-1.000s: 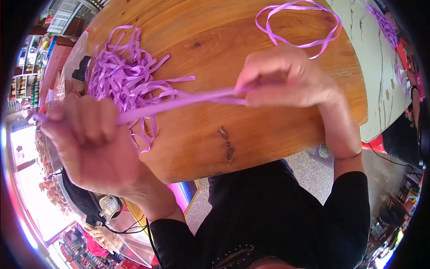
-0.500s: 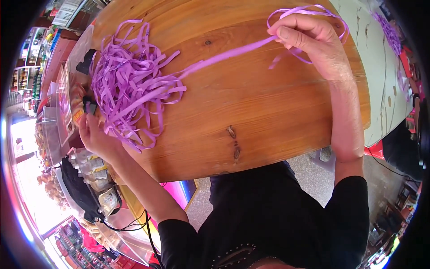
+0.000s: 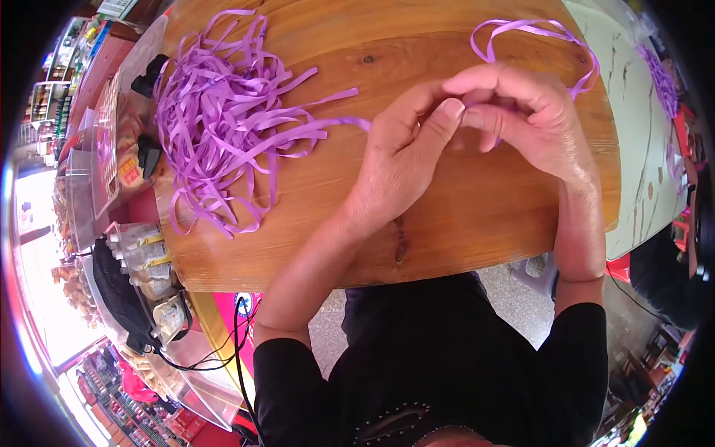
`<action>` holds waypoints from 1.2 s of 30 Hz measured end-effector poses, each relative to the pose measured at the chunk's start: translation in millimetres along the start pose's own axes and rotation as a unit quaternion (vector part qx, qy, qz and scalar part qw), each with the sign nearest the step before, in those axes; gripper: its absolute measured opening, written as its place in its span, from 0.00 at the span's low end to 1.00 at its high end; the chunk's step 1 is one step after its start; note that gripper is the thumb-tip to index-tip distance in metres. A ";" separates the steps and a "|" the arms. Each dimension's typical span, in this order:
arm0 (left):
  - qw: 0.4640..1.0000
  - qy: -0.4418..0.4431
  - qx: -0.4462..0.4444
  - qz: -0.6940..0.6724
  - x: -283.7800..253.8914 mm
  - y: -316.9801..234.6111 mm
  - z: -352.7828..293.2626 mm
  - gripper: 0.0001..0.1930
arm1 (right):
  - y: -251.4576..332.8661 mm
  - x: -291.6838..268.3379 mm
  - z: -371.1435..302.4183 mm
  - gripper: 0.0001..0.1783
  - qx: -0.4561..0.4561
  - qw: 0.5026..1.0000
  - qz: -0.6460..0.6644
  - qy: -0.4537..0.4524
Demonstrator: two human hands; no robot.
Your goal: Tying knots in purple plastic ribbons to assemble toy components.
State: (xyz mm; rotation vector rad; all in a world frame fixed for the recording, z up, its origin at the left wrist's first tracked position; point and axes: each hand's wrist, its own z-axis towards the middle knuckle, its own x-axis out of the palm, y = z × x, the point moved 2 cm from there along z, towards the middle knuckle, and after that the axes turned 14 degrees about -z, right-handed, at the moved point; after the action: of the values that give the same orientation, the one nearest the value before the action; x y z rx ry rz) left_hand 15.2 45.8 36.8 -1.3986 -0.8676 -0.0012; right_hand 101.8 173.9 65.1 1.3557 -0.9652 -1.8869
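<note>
A tangled heap of purple ribbon (image 3: 216, 112) lies on the left part of the wooden table. One strand runs from it to my left hand (image 3: 398, 156) and passes out of sight behind the fingers. My left thumb and fingers are pinched together at the middle of the table, touching the fingertips of my right hand (image 3: 525, 119). The right hand is curled in a pinch too. From behind it, a loose loop of purple ribbon (image 3: 532, 26) curves out over the table's right end. The piece between the fingertips is mostly hidden.
The wooden table (image 3: 328, 216) has a curved edge in front of me. At right stands a pale marbled surface (image 3: 637, 171) with more purple ribbon (image 3: 659, 82). Black clips (image 3: 149, 155), clear panels and small bottles (image 3: 149, 257) crowd the left side. Dark cables (image 3: 238, 335) hang below.
My left hand has come from beside the heap across to my right hand. The right hand has lowered slightly. The ribbon stretched between heap and right hand now leads to my left hand.
</note>
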 end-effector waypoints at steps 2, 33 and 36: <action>0.993 -0.002 0.068 0.092 -16.0 9.5 2.7 0.08 | -6.0 -7.2 -0.3 0.10 0.068 0.995 -0.057 -0.044; 0.991 -0.055 0.106 0.067 -35.0 -7.2 -0.6 0.03 | 5.7 -4.3 11.3 0.17 -0.167 0.921 -0.316 -0.154; 0.992 -0.057 0.104 0.039 -34.1 -7.5 -3.7 0.03 | 7.2 8.5 15.2 0.19 -0.214 0.905 -0.345 -0.127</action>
State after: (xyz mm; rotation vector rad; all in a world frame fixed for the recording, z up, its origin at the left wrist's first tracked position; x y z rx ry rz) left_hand -10.4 24.5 25.5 -1.2433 -0.8817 0.2253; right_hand 85.4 166.3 70.0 1.2836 -0.1189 -2.6524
